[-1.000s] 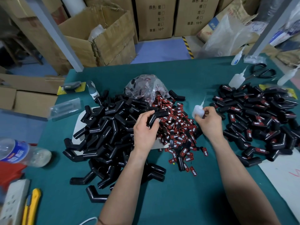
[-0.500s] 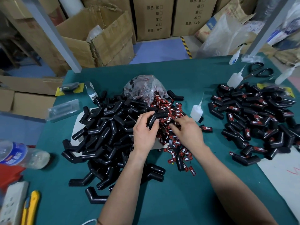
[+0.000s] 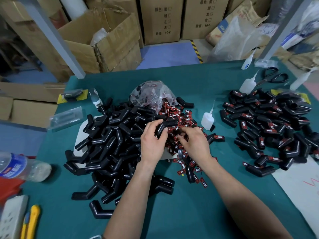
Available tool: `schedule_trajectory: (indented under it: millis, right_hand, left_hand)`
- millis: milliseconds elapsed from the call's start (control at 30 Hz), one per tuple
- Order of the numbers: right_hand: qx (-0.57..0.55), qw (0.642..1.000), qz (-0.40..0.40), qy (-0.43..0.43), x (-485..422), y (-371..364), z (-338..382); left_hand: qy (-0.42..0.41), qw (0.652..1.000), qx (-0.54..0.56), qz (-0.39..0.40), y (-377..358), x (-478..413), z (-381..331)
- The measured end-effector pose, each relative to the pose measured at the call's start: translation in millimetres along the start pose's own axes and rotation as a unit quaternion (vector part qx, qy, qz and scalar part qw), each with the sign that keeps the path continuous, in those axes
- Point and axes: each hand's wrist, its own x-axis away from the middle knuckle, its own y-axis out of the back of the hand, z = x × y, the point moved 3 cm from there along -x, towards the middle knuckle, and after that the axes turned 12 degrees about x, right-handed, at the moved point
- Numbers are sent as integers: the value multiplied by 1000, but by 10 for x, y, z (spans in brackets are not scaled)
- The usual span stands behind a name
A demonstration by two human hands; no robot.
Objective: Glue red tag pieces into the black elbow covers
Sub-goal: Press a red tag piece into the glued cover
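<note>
My left hand [image 3: 152,142] grips a black elbow cover [image 3: 166,125] above the middle of the green table. Right beside it, my right hand [image 3: 194,144] has its fingers curled down into the heap of red tag pieces [image 3: 179,118]; whether a tag is pinched is hidden. A big pile of plain black elbow covers [image 3: 110,142] lies to the left. A pile of covers with red tags in them [image 3: 269,128] lies to the right. The small white glue bottle [image 3: 208,119] stands on the table just right of the tags, with no hand on it.
A clear bag of tags [image 3: 151,94] sits behind the heap. More glue bottles [image 3: 247,84] and scissors [image 3: 274,76] lie at the far right. A water bottle [image 3: 19,166], power strip [image 3: 12,219] and yellow knife [image 3: 32,219] are at the left edge. Cardboard boxes stand beyond the table.
My right hand set the glue bottle down on the table and moved left into the red tag heap. The left hand kept hold of the black elbow cover.
</note>
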Motion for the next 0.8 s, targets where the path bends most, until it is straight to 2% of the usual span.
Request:
schedule_trajectory:
  millis: [100,233,600,800]
  right_hand:
    - [-9,999,-4,31,-6,0,0]
    - [41,995,0,94,-4,-37,18]
    - [19,995,37,90,-13,-68,-4]
    - [50,981,-2,187,-17,-17,56]
  left_hand:
    - [-12,1000,0,-6,-3,-1,-2]
    - [-16,1000,2,-8,-11,-3,-2]
    - [5,1000,5,5,-23,13,9]
    - [-6,1000,5,-2,-23,10,20]
